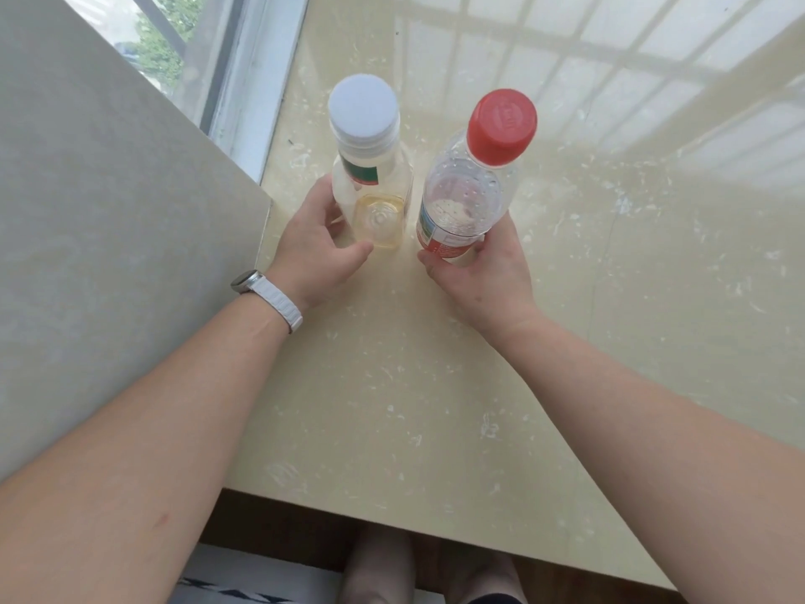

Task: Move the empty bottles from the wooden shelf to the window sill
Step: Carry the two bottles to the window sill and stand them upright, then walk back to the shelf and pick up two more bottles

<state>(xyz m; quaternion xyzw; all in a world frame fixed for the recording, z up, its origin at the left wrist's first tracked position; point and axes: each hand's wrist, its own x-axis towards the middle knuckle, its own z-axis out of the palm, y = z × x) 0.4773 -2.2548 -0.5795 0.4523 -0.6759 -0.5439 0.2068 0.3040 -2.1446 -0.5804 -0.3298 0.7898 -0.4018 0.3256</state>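
At the far left a pale grey stone wall panel (109, 255) is running alongside the cream marble window sill (479, 385), and behind it the window glass (174, 41) is showing green foliage outside. The person's left hand (318, 250), wearing a white-strapped wristwatch (272, 294), is curling around the lower part of a clear square plastic bottle with a white cap (370, 180), thumb at the near side of its base and fingers hidden behind it; the bottle is standing upright on the sill near the left edge, close to the wall panel's corner. Just beside it to the right, without clearly touching, a clear round plastic bottle with a red cap and red label (466, 198) is leaning slightly rightward, and whether its base is resting on the sill cannot be told. The right hand (483, 272) is gripping this bottle low down at the label, fingers wrapped round its near side. Both bottles are sitting toward the sill's back left area, well apart from its front edge.
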